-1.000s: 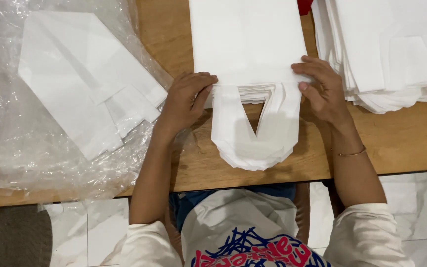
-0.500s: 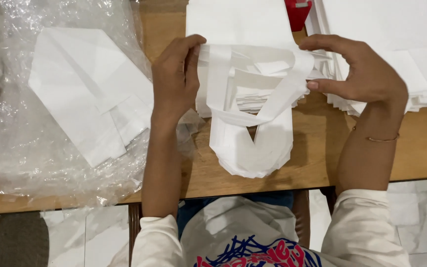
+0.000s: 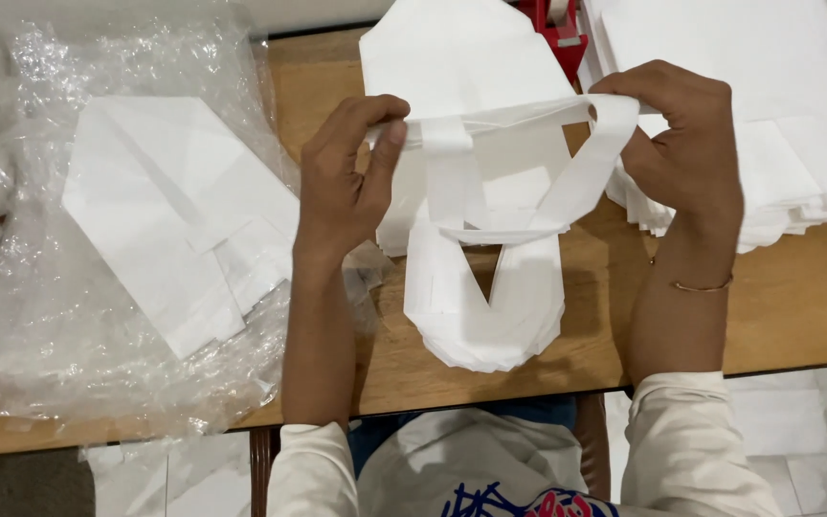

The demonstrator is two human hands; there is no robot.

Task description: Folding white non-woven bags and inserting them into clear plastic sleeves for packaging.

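Observation:
A white paper bag (image 3: 466, 67) lies flat on the wooden table (image 3: 796, 297), its handles pointing toward me. My left hand (image 3: 342, 187) pinches the left end of the bag's top edge, and my right hand (image 3: 686, 144) pinches the right end. Between them the upper paper layer is lifted, with one looped handle (image 3: 500, 230) hanging below it. A stack of several white handles (image 3: 485, 316) lies underneath, near the table's front edge.
Left of me, a pile of folded white bags (image 3: 169, 225) rests inside crumpled clear plastic wrap (image 3: 31, 316). Another stack of white bags (image 3: 777, 124) sits at the right. A red tape dispenser (image 3: 557, 29) stands at the back.
Both hands have lifted the bag's top edge off the stack and pulled it apart, raising one handle. The view has shifted so the bag sits lower in the picture.

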